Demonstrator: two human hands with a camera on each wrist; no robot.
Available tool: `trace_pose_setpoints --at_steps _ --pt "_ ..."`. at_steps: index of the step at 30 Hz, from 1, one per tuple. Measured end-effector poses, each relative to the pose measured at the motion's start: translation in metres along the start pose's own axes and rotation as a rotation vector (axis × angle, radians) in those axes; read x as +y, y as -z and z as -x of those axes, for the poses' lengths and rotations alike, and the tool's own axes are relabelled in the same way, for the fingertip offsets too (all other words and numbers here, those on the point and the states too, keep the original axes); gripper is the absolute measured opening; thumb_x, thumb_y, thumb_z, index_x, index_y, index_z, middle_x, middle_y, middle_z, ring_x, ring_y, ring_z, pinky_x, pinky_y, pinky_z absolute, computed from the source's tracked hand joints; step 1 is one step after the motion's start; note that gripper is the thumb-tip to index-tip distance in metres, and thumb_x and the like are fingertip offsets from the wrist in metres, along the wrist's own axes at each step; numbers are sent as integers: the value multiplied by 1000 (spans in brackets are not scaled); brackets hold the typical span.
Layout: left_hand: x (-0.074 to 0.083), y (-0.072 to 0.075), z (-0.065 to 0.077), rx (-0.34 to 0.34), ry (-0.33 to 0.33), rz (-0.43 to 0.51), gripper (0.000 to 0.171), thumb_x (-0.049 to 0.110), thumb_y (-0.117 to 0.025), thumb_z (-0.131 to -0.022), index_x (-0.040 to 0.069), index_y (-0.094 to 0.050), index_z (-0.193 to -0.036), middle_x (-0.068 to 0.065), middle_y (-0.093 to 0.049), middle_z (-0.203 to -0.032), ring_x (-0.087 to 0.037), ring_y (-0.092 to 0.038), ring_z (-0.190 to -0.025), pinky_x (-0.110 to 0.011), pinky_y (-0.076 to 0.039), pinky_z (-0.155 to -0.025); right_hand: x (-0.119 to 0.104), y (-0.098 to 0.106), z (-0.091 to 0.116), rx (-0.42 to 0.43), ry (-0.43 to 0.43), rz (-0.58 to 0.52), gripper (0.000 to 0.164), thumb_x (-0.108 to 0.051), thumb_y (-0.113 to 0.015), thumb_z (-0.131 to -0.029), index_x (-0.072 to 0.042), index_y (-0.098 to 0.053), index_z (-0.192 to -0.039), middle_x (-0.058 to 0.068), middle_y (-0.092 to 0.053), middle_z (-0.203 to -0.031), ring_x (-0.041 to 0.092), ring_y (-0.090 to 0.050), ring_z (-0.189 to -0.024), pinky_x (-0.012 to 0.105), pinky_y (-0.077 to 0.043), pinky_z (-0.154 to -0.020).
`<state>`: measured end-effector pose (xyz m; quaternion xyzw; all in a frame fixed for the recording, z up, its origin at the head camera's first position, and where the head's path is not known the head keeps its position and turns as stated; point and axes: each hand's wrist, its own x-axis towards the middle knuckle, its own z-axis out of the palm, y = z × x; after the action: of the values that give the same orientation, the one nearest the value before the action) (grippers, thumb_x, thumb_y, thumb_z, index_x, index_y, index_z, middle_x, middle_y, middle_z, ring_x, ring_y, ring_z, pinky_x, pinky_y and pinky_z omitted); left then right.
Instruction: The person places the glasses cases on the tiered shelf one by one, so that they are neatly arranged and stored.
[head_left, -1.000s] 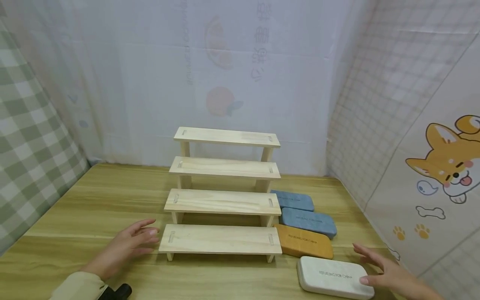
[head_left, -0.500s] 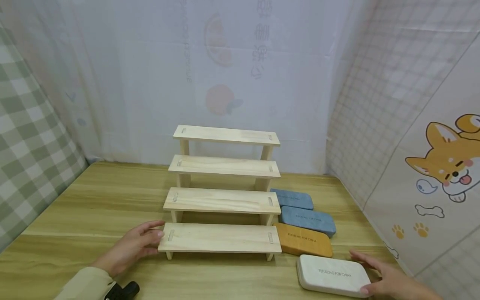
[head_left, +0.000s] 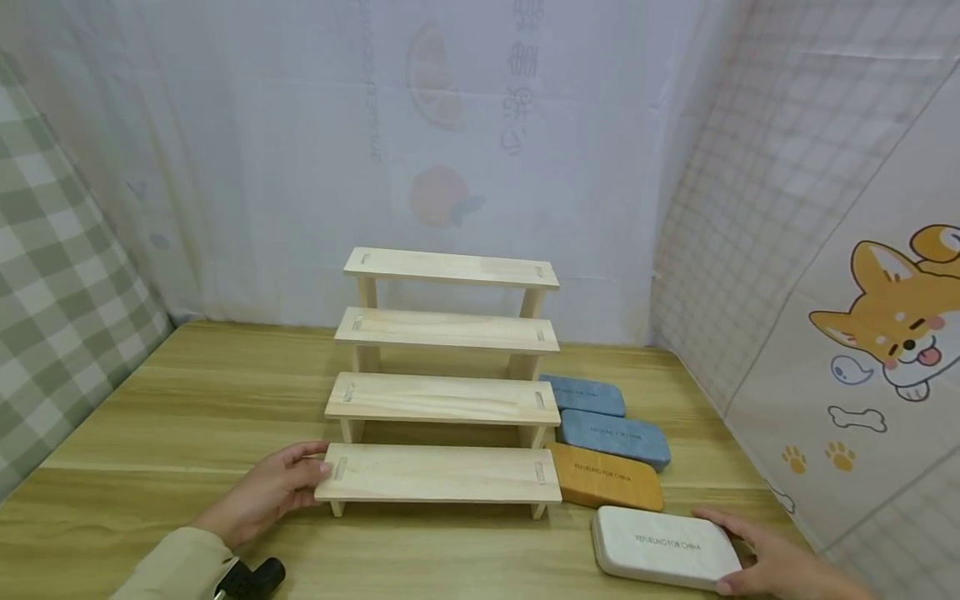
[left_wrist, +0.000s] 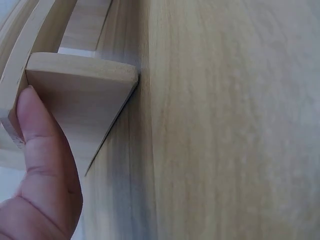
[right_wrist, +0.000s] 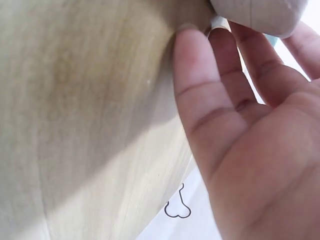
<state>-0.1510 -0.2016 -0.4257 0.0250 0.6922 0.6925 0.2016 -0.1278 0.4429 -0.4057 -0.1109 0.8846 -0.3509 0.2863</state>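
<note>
A four-step wooden display stand [head_left: 442, 472] stands on the table with its steps facing me. My left hand [head_left: 266, 490] is at the left end of its lowest step, thumb and forefinger touching the board's end. Close up in the left wrist view, one digit [left_wrist: 42, 135] lies against the board beside a leg; the other fingers are hidden. On the right lies a white rectangular case [head_left: 663, 546] lettered "REFUELING FOR CHINA". My right hand [head_left: 776, 558] grips its right end, thumb at the front corner and fingers behind. Only a corner of that case [right_wrist: 262, 15] shows in the right wrist view.
Behind the white case, an orange case [head_left: 606, 477] and two blue cases [head_left: 613, 437] lie in a staggered row along the stand's right side. A cloth backdrop [head_left: 300, 167] rises at the back, with a dog-print cloth [head_left: 840, 208] at the right and green checked cloth at the left.
My left hand has moved right, from beside the stand to touching its lowest step. My right hand has closed further round the white case's end. The view has shifted slightly.
</note>
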Motion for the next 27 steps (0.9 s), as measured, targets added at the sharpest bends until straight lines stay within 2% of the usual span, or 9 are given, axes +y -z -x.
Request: trace_pose_setpoints --at_steps 5,7,12,15,19,22,25,27 --pt "0 1 -2 -17 8 -1 76 14 -55 -98 -19 -5 -144 -15 -53 -117 -14 -60 -92 -30 -53 -75 0 -5 2 35 77 -18 67 -13 -67 -87 -10 -38 -147 33 -36 -138 -18 -34 -102 24 -40 -81" --pt "-1 2 -2 -19 13 0 76 14 -55 -98 -19 -4 -144 -14 -53 -116 -14 -60 -91 -29 -52 -75 -1 -7 3 53 109 -14 67 -10 -68 -85 -12 -40 -146 28 -37 -138 -16 -35 -103 17 -38 -78" --pt "-2 3 -3 -17 24 8 75 14 -54 -99 -19 -4 -145 -11 -54 -115 -13 -60 -91 -29 -52 -75 -5 -12 4 76 126 -47 74 -5 -71 -81 13 -31 -141 21 -41 -134 -14 -39 -99 15 -41 -77" --pt "-2 3 -4 -19 24 7 75 13 -53 -99 -19 -3 -145 -11 -54 -115 -12 -60 -92 -29 -52 -76 -8 -14 5 87 149 -85 77 -3 -71 -80 22 -26 -137 18 -43 -130 -11 -43 -98 16 -45 -76" --pt "-3 4 -3 -21 23 13 74 13 -53 -99 -19 -3 -144 -11 -54 -117 -12 -60 -93 -30 -52 -77 -10 -15 6 117 153 -71 79 -3 -74 -79 24 -26 -136 27 -46 -128 -11 -46 -97 17 -48 -75" --pt "-3 4 -3 -19 33 23 74 13 -53 -99 -18 -4 -145 -10 -54 -116 -12 -60 -94 -29 -52 -78 -11 -15 7 142 117 -48 82 -6 -76 -77 23 -28 -136 37 -43 -129 -11 -46 -96 17 -49 -75" --pt "-4 5 -3 -35 34 25 75 14 -53 -100 -19 -3 -145 -8 -55 -116 -12 -60 -94 -28 -52 -78 -10 -15 8 151 115 -35 82 -6 -77 -76 23 -29 -136 37 -45 -128 -11 -47 -96 18 -50 -74" --pt "-4 5 -3 -47 30 28 76 15 -53 -100 -19 -2 -144 -7 -56 -115 -12 -60 -94 -28 -52 -78 -9 -14 8 154 137 -25 80 -5 -77 -77 24 -30 -135 31 -49 -126 -11 -48 -96 17 -50 -74"
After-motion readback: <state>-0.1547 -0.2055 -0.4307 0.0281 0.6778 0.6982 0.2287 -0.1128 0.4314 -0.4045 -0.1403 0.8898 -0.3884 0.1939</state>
